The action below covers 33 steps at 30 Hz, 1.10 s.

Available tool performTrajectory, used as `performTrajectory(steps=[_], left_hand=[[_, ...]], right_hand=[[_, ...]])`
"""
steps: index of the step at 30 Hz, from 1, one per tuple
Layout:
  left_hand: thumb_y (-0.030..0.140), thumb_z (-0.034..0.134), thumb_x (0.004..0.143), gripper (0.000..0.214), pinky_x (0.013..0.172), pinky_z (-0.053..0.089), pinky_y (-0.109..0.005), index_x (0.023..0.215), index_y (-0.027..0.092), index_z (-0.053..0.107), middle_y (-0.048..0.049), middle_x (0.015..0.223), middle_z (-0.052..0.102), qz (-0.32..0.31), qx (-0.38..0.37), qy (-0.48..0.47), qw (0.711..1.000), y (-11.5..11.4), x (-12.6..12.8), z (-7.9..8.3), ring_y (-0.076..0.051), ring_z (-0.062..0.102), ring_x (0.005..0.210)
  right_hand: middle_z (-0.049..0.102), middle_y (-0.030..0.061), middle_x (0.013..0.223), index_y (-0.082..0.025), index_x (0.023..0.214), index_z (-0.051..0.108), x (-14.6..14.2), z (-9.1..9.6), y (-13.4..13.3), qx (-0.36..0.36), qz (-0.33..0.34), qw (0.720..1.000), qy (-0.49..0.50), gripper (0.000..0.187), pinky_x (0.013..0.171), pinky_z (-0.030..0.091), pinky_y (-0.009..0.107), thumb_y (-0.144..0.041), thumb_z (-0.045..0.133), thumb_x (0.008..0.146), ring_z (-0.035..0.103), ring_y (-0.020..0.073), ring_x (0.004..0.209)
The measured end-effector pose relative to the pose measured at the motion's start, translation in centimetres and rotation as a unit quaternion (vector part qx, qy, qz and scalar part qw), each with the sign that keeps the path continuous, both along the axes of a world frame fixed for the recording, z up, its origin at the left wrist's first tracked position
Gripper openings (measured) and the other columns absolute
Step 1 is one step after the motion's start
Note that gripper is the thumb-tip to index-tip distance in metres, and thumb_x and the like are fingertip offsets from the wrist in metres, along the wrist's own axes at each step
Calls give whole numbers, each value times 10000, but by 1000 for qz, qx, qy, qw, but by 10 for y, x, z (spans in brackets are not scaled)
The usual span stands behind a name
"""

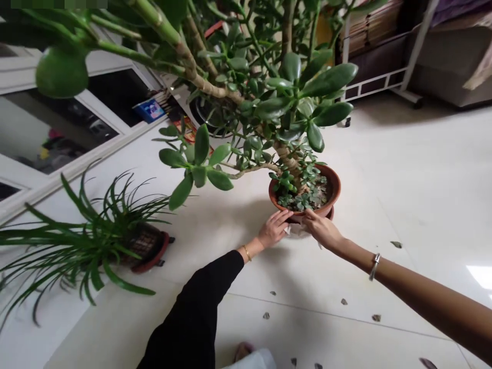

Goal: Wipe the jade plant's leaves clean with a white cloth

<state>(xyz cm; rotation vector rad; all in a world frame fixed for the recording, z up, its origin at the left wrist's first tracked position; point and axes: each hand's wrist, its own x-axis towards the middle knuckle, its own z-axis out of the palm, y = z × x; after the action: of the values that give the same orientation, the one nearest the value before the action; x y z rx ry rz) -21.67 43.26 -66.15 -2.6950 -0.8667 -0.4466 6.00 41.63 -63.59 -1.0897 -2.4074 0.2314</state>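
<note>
A large jade plant [269,97] with thick oval leaves grows from a terracotta pot [332,187] on a white tiled floor. My left hand [273,228], in a black sleeve with a gold bangle, rests its fingers on the pot's near rim. My right hand [322,229], bare-armed with a silver bracelet, touches the rim beside it. Both hands seem to press on something white [295,231] at the pot's base. Its nature is unclear.
A spiky grass-like plant [96,241] in a dark pot on a red wheeled saucer stands at the left. Fallen leaves [344,301] dot the tiles. A white-framed glass door [57,138] lies behind, and a white metal rack [388,77] at the upper right.
</note>
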Motion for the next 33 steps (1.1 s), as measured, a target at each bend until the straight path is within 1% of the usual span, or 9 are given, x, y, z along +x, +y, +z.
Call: performTrajectory(steps=[5, 7, 10, 13, 18, 21, 25, 29, 33], left_hand=[[146, 562, 974, 235, 1301, 454, -513, 1104, 159, 757, -150, 1588, 616, 12, -22, 9, 1000, 2, -17, 1, -262, 474, 1589], [159, 554, 987, 236, 1316, 432, -512, 1109, 164, 757, -143, 1596, 610, 10, -21, 5, 1000, 3, -21, 0, -257, 461, 1597], [177, 537, 1005, 246, 1328, 412, -509, 1115, 178, 757, -127, 1614, 594, 11, -20, -4, 1000, 3, -25, -3, -249, 440, 1611], [181, 536, 1005, 253, 1332, 405, -509, 1121, 174, 760, -131, 1616, 592, 13, -27, -12, 999, 2, -26, -6, -257, 429, 1617], [192, 544, 1004, 279, 1323, 418, -521, 1178, 171, 761, -143, 1587, 617, 41, -67, -10, 997, -3, -23, -5, -265, 462, 1597], [191, 551, 1000, 277, 1312, 428, -543, 1176, 170, 764, -154, 1587, 614, 55, -87, -15, 995, -6, -21, -2, -271, 465, 1595], [184, 546, 1000, 268, 1297, 448, -542, 1148, 180, 769, -145, 1587, 616, 55, -86, -29, 994, -10, -21, 3, -265, 478, 1587], [186, 557, 1002, 256, 1292, 459, -539, 1141, 186, 772, -136, 1579, 625, 57, -90, -21, 994, -13, -26, 7, -265, 498, 1573], [155, 559, 991, 257, 1302, 448, -534, 1143, 172, 764, -145, 1595, 608, 62, -97, -10, 993, -15, -35, 10, -265, 483, 1583]], right_hand=[[649, 124, 1146, -143, 1023, 739, -21, 5, -5, -12, 2, 1000, 1, 265, 706, 524, 260, -92, 479, 1027, 683, 145, 776], [645, 137, 1180, -145, 1043, 736, -27, 5, -6, -14, -2, 1000, 2, 264, 704, 527, 268, -121, 473, 1045, 687, 152, 784], [642, 142, 1193, -148, 1051, 733, -32, 5, -8, -13, -6, 1000, 3, 273, 710, 534, 266, -112, 462, 1045, 692, 155, 804], [645, 136, 1176, -150, 1036, 732, -35, 5, -10, -9, -9, 1000, 11, 276, 730, 552, 260, -83, 464, 1027, 705, 163, 842], [649, 150, 1196, -155, 1062, 735, -37, 5, -13, -4, -12, 1000, 28, 281, 711, 587, 284, -125, 457, 1041, 719, 189, 861], [653, 145, 1164, -164, 1127, 732, -38, 4, -14, 6, -11, 999, 35, 319, 691, 590, 288, -114, 429, 1042, 721, 199, 868], [658, 139, 1168, -166, 1206, 708, -41, 4, -17, 9, -22, 999, 33, 340, 665, 580, 279, -87, 425, 1036, 718, 185, 821], [660, 147, 1189, -156, 1142, 704, -47, 6, -22, 0, -14, 1000, 26, 325, 686, 578, 271, -43, 427, 1013, 716, 180, 835], [651, 154, 1221, -156, 1071, 690, -55, 8, -27, -11, -6, 1000, 18, 280, 684, 563, 269, -33, 451, 994, 718, 185, 864]])
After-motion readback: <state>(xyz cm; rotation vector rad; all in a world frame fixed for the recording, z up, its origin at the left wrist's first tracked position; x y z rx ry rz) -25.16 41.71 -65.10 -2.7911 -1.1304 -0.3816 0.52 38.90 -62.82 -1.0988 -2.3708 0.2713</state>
